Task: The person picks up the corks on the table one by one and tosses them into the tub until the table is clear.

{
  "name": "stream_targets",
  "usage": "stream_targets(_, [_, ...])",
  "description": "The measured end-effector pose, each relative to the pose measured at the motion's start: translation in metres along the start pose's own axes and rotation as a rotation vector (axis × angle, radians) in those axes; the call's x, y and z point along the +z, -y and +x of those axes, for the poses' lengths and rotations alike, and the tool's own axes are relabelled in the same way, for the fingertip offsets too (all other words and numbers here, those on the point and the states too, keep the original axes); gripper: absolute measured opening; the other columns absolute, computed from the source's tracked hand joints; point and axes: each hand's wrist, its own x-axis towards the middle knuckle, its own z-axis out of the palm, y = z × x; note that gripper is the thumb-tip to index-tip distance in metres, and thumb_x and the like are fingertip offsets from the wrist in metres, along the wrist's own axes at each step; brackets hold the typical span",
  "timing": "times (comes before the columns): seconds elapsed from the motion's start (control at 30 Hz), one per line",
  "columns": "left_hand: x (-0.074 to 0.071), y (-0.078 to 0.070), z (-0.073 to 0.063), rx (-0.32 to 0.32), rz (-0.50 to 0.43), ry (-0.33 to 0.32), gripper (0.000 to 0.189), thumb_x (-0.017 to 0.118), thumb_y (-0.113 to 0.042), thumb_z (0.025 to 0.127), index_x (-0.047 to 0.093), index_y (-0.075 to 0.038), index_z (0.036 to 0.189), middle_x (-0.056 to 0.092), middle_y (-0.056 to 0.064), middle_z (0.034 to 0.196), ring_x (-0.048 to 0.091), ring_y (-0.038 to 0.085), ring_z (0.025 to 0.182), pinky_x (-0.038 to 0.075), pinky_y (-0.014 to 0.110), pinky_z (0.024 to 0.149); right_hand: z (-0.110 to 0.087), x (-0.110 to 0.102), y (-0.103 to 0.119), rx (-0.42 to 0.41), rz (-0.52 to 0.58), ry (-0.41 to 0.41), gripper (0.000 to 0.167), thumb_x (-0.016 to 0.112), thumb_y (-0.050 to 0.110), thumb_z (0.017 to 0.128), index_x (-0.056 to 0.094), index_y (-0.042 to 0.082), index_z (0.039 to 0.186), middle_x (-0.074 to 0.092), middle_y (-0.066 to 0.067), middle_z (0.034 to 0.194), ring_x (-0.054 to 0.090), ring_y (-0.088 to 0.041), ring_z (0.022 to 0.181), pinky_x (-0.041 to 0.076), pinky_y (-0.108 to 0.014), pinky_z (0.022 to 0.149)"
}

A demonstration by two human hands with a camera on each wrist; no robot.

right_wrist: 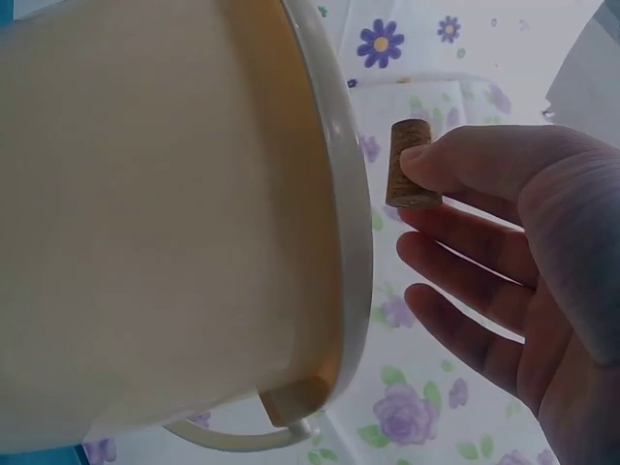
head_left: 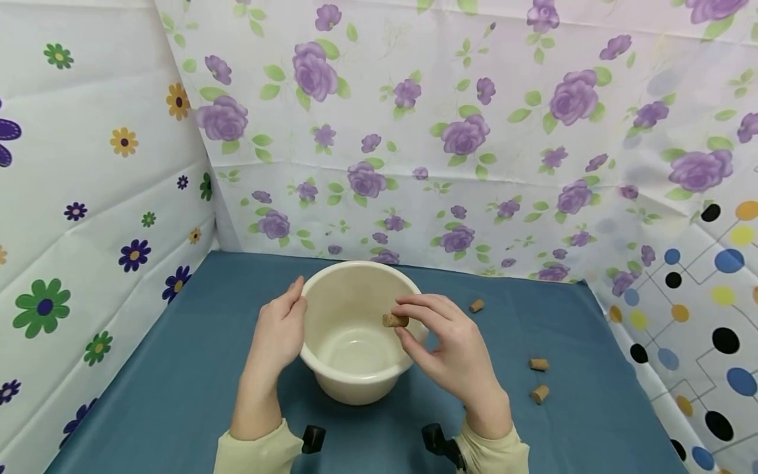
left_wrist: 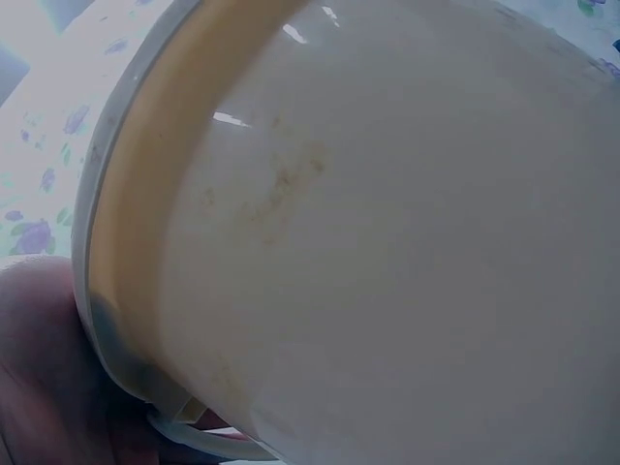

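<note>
A cream plastic basin (head_left: 355, 378) stands upright on the cloth, its inside visible in the head view. My left hand (head_left: 281, 329) grips the basin's left rim, and the left wrist view shows that hand (left_wrist: 44, 358) beside a loop handle. Between thumb and fingertips, my right hand (head_left: 453, 339) pinches a cork (head_left: 395, 320) over the right part of the basin's mouth. Seen from the right wrist, the cork (right_wrist: 412, 165) is above the rim level, with the other fingers (right_wrist: 465, 262) spread loosely below it.
Several corks lie right of the basin: one cork (head_left: 476, 305) farther back, another cork (head_left: 539, 364), and a third (head_left: 540, 394) nearer me. Blue cloth (head_left: 195, 368) covers the table. A flowered sheet (head_left: 379, 131) hangs behind, with patterned sheets at both sides.
</note>
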Motion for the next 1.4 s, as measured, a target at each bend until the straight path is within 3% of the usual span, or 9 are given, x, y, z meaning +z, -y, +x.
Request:
stream_targets(0.3, [-0.001,0.000,-0.001,0.005,0.000,0.003,0.051,0.038,-0.022,0.117,0.037,-0.005,0.165,0.035,0.014,0.170,0.030,0.032,0.159,0.023,0.055,0.129,0.003,0.009,0.005,-0.036,0.018,0.029,0.029,0.083,0.014,0.096,0.079,0.015,0.124,0.072,-0.001,0.132,0.067,-0.021,0.121,0.058,-0.037,0.101])
stream_targets(1.0, [-0.001,-0.001,0.000,-0.004,0.003,0.013,0.051,0.037,-0.022,0.117,0.036,-0.005,0.166,0.034,0.013,0.170,0.028,0.031,0.160,0.022,0.054,0.130,0.003,0.013,0.005,-0.028,-0.007,0.045,0.031,0.085,0.012,0.093,0.079,0.015,0.124,0.072,0.000,0.132,0.067,-0.020,0.121,0.057,-0.040,0.102])
stream_targets(1.4, [-0.001,-0.001,-0.001,-0.003,0.002,0.004,0.051,0.038,-0.021,0.117,0.038,-0.006,0.165,0.035,0.013,0.170,0.027,0.030,0.160,0.020,0.054,0.130,0.003,0.011,0.006,-0.033,-0.007,0.029,0.034,0.085,0.009,0.092,0.080,0.018,0.125,0.073,0.000,0.132,0.068,-0.021,0.121,0.061,-0.042,0.094])
